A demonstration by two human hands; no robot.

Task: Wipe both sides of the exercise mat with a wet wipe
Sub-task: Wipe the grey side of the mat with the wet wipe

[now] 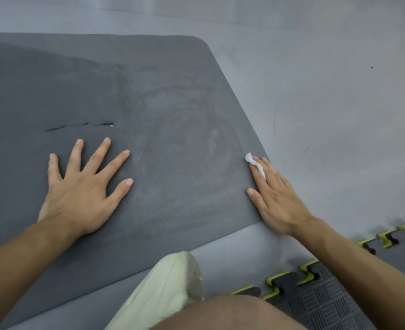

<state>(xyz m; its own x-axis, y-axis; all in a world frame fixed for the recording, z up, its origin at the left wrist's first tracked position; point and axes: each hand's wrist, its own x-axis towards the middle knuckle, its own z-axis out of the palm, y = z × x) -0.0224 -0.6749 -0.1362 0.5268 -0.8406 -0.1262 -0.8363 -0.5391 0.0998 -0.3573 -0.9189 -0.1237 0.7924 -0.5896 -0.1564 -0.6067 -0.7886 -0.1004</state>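
Nearest to me is the person's bare knee, with a fold of pale cream fabric just left of it. On the near right lie dark foam floor tiles with ribbed tops and yellow-green interlocking edges.

A little farther, both bare forearms reach out onto the exercise mat, a dark grey sheet lying flat on the lighter grey floor and filling the left and middle of the scene. The left hand rests palm down on the mat's near part, fingers straight and spread wide, grasping nothing. The right hand lies flat on the mat's right edge, its outer side hanging over onto the floor. Its fingers are straight and close together, pressing down a white wet wipe. A crumpled strip of the wipe shows between the first two fingers and pokes out past their tips.

Beyond the left hand, a short broken line of tears cuts the mat's surface. Between the hands and farther off, pale curved streaks mark the ribbed texture. The mat's far right corner is rounded, with bare floor beyond it.
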